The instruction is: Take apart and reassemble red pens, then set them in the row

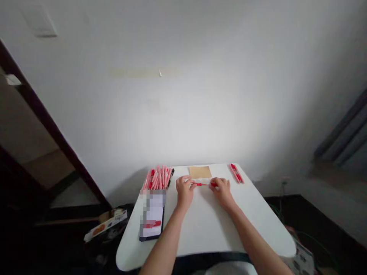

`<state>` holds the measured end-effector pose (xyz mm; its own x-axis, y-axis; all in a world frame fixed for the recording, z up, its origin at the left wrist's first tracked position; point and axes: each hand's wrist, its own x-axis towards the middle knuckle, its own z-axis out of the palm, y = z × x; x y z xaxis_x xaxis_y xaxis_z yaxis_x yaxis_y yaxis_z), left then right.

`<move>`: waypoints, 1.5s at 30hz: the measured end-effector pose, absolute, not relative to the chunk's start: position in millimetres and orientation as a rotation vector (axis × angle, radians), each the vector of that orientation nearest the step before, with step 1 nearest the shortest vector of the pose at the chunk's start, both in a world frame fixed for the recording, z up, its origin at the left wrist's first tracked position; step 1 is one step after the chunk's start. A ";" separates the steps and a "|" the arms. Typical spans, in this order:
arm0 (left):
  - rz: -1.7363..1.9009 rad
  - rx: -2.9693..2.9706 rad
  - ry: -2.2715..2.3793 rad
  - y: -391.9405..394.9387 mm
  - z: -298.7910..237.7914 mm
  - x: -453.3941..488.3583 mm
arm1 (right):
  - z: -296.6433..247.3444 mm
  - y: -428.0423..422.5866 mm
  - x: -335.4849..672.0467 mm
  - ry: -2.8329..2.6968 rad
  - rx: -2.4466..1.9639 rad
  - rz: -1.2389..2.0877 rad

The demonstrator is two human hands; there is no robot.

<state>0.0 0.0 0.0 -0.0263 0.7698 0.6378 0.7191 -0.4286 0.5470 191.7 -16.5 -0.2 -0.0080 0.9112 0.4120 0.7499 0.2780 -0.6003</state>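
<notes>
Over the far half of the white table, my left hand (185, 190) is closed around a red pen (198, 184) lying level, its thin tip pointing right. My right hand (222, 190) pinches a short red piece that looks like a pen cap (213, 184), just off the pen's tip. The two parts line up, with a small gap between them. Just beyond both hands lies a tan rectangle of paper or card (200, 172).
A heap of pink and red pens (159, 178) with some black ends lies at the table's far left. Nearer me is a phone or tablet (156, 214), partly blurred. A few red pens (236, 173) lie far right. The white table (212, 236) stands against a wall (200, 107).
</notes>
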 end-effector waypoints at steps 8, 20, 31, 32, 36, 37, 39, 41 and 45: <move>1.441 2.150 1.678 -2.8 7.1 -0.3 | 0.9 -15.9 192.5 -1.848 -1.567 0.179; 1.418 2.117 1.732 -5.9 10.8 0.8 | -6.1 -13.1 192.4 -1.796 -1.474 0.265; 1.413 2.130 1.715 -6.1 10.8 1.6 | -5.5 -10.8 194.6 -1.853 -1.564 0.163; 1.415 2.131 1.723 -6.5 10.7 2.0 | -5.6 -11.0 194.3 -1.855 -1.556 0.160; 1.418 2.147 1.732 -7.7 9.3 3.0 | -6.2 -12.1 193.4 -1.807 -1.492 0.187; 1.418 2.151 1.728 -7.7 8.9 3.0 | -6.3 -12.4 193.2 -1.783 -1.483 0.200; 1.416 2.153 1.719 -7.6 8.5 2.7 | -6.0 -13.1 192.9 -1.753 -1.476 0.220; 1.414 2.145 1.710 -7.1 8.7 2.3 | -5.5 -13.3 192.9 -1.752 -1.468 0.224; 1.409 2.132 1.682 -7.5 11.1 2.3 | -6.1 -11.3 194.4 -1.741 -1.470 0.228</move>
